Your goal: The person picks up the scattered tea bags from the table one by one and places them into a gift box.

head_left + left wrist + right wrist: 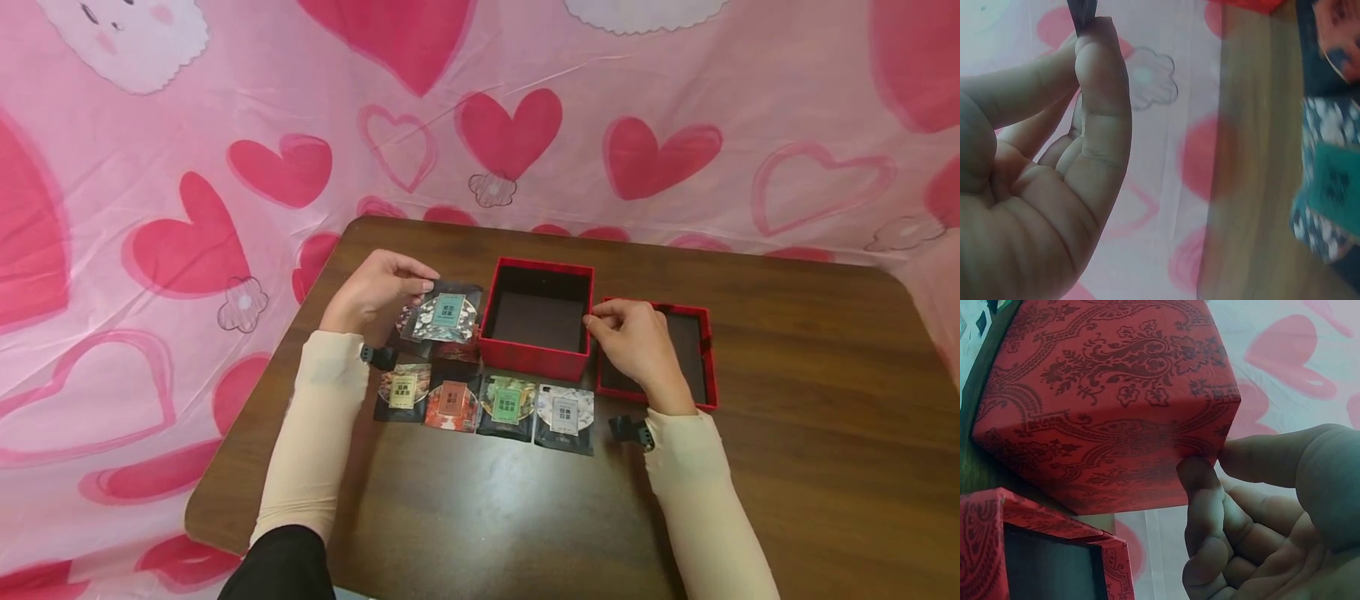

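Note:
My left hand [378, 287] pinches the top corner of a black tea packet with a teal label [447, 310], left of the red box. In the left wrist view, thumb and finger meet on a dark packet corner [1083, 11]. My right hand [633, 337] grips the right wall of the open red box [534, 358], thumb and forefinger at its rim. The box stands upright, its black inside bare. Dark patterning covers its red sides in the right wrist view. Other packets lie partly hidden beneath the held one.
In front of the box lie packets with yellow [403, 392], orange-red [452, 400], green [507, 406] and white [565, 415] labels, side by side. The red lid [711, 358] lies inside-up under my right forearm. A pink heart-print cloth [660, 158] hangs behind the wooden table [810, 433].

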{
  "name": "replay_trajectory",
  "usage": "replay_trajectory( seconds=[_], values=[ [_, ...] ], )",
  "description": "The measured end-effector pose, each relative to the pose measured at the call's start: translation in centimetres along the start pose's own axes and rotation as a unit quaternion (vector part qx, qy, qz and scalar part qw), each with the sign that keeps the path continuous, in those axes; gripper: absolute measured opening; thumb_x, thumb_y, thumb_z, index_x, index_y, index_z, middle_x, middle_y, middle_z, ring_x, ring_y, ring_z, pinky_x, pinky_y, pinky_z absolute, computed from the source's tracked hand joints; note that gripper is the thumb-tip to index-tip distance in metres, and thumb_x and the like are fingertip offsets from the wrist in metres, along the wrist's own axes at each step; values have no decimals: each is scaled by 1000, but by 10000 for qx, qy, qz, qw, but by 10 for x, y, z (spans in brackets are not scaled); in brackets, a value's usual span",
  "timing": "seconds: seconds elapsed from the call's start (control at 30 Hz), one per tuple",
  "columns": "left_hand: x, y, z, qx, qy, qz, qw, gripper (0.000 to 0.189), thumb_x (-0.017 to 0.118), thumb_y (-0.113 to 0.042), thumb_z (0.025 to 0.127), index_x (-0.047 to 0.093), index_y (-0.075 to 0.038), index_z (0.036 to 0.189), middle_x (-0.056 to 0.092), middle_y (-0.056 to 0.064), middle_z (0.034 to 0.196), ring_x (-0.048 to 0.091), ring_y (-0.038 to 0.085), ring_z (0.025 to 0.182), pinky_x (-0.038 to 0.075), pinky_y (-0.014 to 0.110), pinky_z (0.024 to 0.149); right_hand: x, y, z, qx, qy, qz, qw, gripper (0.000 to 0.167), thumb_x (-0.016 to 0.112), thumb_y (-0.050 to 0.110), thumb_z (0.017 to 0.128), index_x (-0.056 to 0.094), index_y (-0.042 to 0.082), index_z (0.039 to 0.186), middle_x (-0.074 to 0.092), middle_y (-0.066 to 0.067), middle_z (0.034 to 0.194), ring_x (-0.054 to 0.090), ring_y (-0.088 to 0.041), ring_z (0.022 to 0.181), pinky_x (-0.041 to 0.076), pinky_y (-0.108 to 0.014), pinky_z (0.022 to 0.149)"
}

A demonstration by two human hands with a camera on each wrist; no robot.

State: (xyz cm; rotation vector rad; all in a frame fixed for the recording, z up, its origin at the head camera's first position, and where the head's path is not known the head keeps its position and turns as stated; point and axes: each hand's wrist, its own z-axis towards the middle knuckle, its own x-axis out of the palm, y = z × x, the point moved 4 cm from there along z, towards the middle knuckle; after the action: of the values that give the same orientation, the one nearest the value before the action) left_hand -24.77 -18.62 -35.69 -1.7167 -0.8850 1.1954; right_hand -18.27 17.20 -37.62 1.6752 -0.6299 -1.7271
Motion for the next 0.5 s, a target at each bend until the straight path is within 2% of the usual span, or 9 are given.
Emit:
replay_trajectory(
  seconds=[0.13,0.23,0.33,0.5],
  values=[
    [13,-8,8,-165,96,-479,9987,19,72,0,92,73,6,110,68,14,88,61,25,68,59,42,74,1,0,0,-3,1,-12,10000,24,70,21,97,76,2,109,73,-9,86,61,-22,71,46,-37,60],
    [21,-13,13,-270,100,-589,9978,18,74,-1,90,75,3,107,69,14,87,61,28,70,59,43,74,1,-1,0,17,-23,-16,10000,23,70,21,96,76,3,108,73,-8,86,62,-22,71,47,-37,61],
    [27,-16,19,-266,125,-433,9986,18,75,-3,90,76,2,107,70,12,83,63,27,70,59,43,74,1,-2,0,33,-33,3,10000,23,70,21,96,76,3,108,73,-8,85,61,-23,70,48,-37,60],
    [36,-25,25,-74,151,-97,9998,18,75,-5,90,76,1,108,70,13,79,65,24,69,57,36,67,1,-1,0,63,-62,45,10000,23,70,21,96,76,2,108,72,-9,84,60,-23,69,48,-36,56]
  ],
)
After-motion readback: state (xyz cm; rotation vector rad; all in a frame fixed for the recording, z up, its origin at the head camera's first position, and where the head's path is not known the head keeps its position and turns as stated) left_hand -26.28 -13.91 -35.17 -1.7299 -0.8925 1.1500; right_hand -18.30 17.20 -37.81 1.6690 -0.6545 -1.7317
